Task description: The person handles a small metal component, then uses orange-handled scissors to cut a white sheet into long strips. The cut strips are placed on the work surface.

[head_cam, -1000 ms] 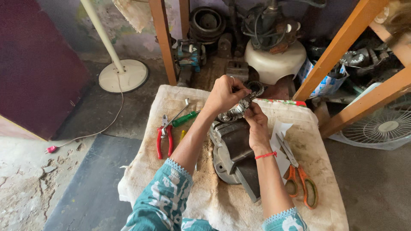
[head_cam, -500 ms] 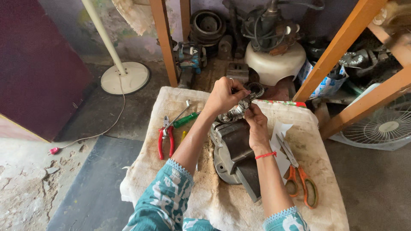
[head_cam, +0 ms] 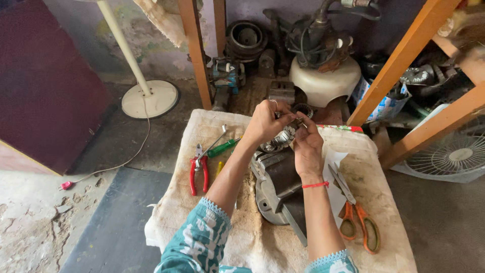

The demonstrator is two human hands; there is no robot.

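My left hand (head_cam: 266, 122) and my right hand (head_cam: 307, 144) meet above a grey metal motor housing (head_cam: 279, 187) that lies on a cloth-covered table (head_cam: 227, 242). Both hands pinch a small metal part (head_cam: 296, 123) at the top of a round wound motor piece (head_cam: 277, 141). A red thread circles my right wrist. Red-handled pliers (head_cam: 198, 171) and a green-handled screwdriver (head_cam: 222, 147) lie to the left of my left arm. Orange-handled scissors (head_cam: 355, 215) rest on white paper (head_cam: 334, 174) to the right of my right arm.
Behind the table stand wooden posts (head_cam: 194, 53), a white appliance base with cables (head_cam: 323, 76), old motor parts (head_cam: 246, 38) and a blue tool (head_cam: 227, 73). A white fan stand (head_cam: 146, 96) is at the left, a fan grille (head_cam: 452, 156) at the right.
The view has shifted slightly. Both hands stay together on the small part above the motor housing, with only small finger movement.
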